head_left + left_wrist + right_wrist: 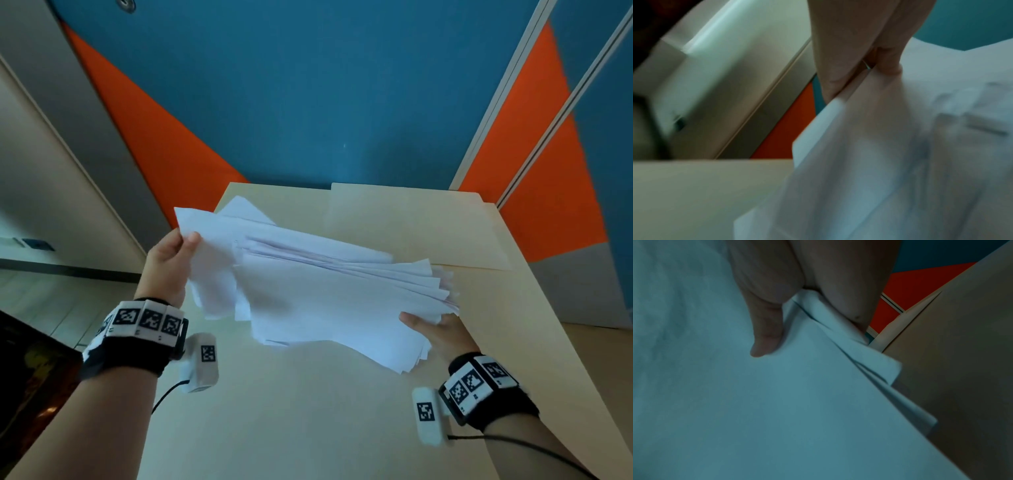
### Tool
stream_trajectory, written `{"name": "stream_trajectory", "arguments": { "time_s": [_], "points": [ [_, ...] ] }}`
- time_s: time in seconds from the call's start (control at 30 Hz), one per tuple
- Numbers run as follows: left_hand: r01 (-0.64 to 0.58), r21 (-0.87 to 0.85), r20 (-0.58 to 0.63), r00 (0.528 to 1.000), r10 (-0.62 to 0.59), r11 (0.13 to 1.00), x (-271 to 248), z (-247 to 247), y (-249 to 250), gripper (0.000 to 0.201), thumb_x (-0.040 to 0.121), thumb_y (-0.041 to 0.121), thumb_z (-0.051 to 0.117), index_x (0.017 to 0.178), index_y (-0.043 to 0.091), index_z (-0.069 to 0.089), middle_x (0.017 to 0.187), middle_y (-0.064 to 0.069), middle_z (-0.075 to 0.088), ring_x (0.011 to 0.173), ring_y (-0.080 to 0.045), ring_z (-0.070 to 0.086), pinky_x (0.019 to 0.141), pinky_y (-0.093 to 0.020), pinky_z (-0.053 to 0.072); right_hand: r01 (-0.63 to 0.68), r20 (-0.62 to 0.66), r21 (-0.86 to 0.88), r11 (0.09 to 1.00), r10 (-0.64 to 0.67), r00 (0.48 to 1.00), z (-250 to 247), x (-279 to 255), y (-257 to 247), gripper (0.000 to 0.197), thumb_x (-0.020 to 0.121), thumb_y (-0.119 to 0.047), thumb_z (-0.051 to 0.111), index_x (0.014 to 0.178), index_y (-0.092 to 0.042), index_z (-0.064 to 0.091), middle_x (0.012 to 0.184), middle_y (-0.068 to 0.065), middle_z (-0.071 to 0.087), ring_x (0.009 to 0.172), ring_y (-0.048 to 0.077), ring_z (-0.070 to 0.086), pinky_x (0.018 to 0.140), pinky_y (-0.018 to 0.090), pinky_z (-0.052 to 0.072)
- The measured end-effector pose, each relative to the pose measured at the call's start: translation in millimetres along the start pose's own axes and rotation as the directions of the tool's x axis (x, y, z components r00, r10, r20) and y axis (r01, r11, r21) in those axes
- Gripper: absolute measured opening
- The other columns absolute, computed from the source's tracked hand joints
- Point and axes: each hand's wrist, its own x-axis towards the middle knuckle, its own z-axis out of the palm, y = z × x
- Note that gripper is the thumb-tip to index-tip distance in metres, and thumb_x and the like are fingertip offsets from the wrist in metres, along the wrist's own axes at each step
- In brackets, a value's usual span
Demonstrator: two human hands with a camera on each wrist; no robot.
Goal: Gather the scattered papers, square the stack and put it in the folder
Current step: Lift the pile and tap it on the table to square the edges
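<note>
A loose, uneven stack of white papers (308, 291) is lifted above the table, its sheets fanned out at both ends. My left hand (174, 255) pinches the stack's left edge, thumb on top. My right hand (433, 330) grips the right end, thumb on top and fingers hidden beneath. In the left wrist view the papers (900, 162) hang blurred below my fingers (890, 65). The right wrist view shows my thumb (764, 340) pressed on the top sheet (777, 402). A cream folder (411, 226) lies flat at the table's far right.
The pale table (291, 411) stands against a blue and orange wall (308, 102). Its left edge drops to a tiled floor (51, 301). A dark object (30, 377) sits at the lower left.
</note>
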Motion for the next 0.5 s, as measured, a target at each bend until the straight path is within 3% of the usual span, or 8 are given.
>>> {"name": "stream_trajectory", "arguments": {
  "time_s": [0.13, 0.23, 0.3, 0.33, 0.37, 0.43, 0.47, 0.5],
  "points": [
    [0.164, -0.054, 0.066, 0.985, -0.160, 0.985, -6.5, -10.5, -29.3, 0.028, 0.099, 0.014, 0.038, 0.100, 0.023, 0.065, 0.098, -0.002, 0.063, 0.089, -0.017, 0.058, 0.082, -0.039, 0.043, -0.023, 0.009, -0.001, 1.000, 0.023, 1.000, 1.1, 0.6, -2.3, 0.031, 0.080, -0.005, 0.070, 0.109, 0.002, 0.063, 0.084, -0.002, 0.067, 0.056, -0.004, 0.066, 0.049, 0.009, 0.048],
    [0.255, 0.173, 0.103, 0.956, -0.275, 0.951, -11.7, -6.4, -45.7, 0.024, 0.094, 0.007, 0.048, 0.115, 0.004, 0.059, 0.108, -0.013, 0.063, 0.105, -0.029, 0.057, 0.095, -0.042, 0.041, -0.037, 0.017, 0.005, 0.999, 0.037, 0.999, -0.1, 5.2, 0.0, 0.037, 0.077, -0.002, 0.071, 0.113, 0.000, 0.062, 0.090, 0.001, 0.068, 0.068, 0.003, 0.069, 0.054, 0.013, 0.050],
    [0.276, 0.316, 0.060, 0.949, -0.309, 0.908, -10.2, -5.0, -54.9, 0.027, 0.089, 0.011, 0.058, 0.114, 0.000, 0.061, 0.109, -0.016, 0.065, 0.107, -0.032, 0.058, 0.099, -0.046, 0.042, -0.039, 0.023, -0.014, 0.999, 0.039, 0.999, 2.6, 6.7, 0.7, 0.039, 0.076, -0.005, 0.073, 0.114, -0.002, 0.062, 0.097, 0.006, 0.068, 0.086, 0.016, 0.068, 0.065, 0.021, 0.050],
    [0.288, 0.307, 0.045, 0.948, -0.317, 0.907, -9.8, -4.0, -55.1, 0.023, 0.088, 0.011, 0.060, 0.107, -0.001, 0.063, 0.103, -0.016, 0.067, 0.104, -0.033, 0.059, 0.097, -0.047, 0.044, -0.047, 0.011, -0.025, 0.999, 0.048, 0.999, 4.3, 6.0, -1.1, 0.036, 0.077, -0.009, 0.073, 0.111, -0.003, 0.063, 0.097, 0.007, 0.068, 0.087, 0.016, 0.067, 0.067, 0.021, 0.049],
    [0.298, 0.261, 0.038, 0.947, -0.318, 0.918, -8.2, -3.7, -54.2, 0.015, 0.088, 0.009, 0.060, 0.098, 0.000, 0.065, 0.094, -0.013, 0.070, 0.099, -0.034, 0.060, 0.091, -0.046, 0.046, -0.055, 0.001, -0.028, 0.998, 0.055, 0.998, 5.2, 4.8, -4.2, 0.031, 0.079, -0.013, 0.072, 0.107, -0.004, 0.064, 0.092, 0.006, 0.068, 0.080, 0.008, 0.069, 0.065, 0.016, 0.049],
    [0.264, 0.099, 0.059, 0.961, -0.271, 0.959, -4.8, -2.6, -46.1, 0.008, 0.088, 0.004, 0.058, 0.085, 0.007, 0.065, 0.073, 0.001, 0.074, 0.086, -0.028, 0.061, 0.077, -0.038, 0.048, -0.039, -0.018, -0.004, 0.999, 0.038, 0.999, 2.9, 1.5, -11.1, 0.021, 0.082, -0.011, 0.068, 0.100, -0.004, 0.062, 0.078, 0.000, 0.064, 0.051, -0.008, 0.062, 0.047, 0.004, 0.043],
    [0.227, 0.038, 0.078, 0.970, -0.229, 0.973, -3.5, -2.2, -39.9, 0.006, 0.085, 0.005, 0.060, 0.084, 0.010, 0.064, 0.072, 0.005, 0.074, 0.082, -0.024, 0.061, 0.074, -0.035, 0.047, -0.028, -0.026, 0.007, 1.000, 0.028, 0.999, 0.2, 0.2, -13.3, 0.022, 0.082, -0.012, 0.068, 0.101, -0.004, 0.061, 0.076, -0.002, 0.061, 0.049, -0.007, 0.061, 0.044, 0.007, 0.043],
    [0.204, -0.017, 0.096, 0.975, -0.202, 0.979, -1.4, -2.2, -34.1, 0.007, 0.080, 0.010, 0.063, 0.086, 0.013, 0.065, 0.076, 0.004, 0.073, 0.080, -0.021, 0.061, 0.073, -0.034, 0.046, -0.041, -0.029, 0.008, 0.999, 0.042, 0.999, -2.9, 0.1, -14.0, 0.029, 0.080, -0.016, 0.072, 0.104, -0.005, 0.059, 0.079, 0.000, 0.062, 0.059, 0.000, 0.064, 0.048, 0.014, 0.046]
  ]
}}
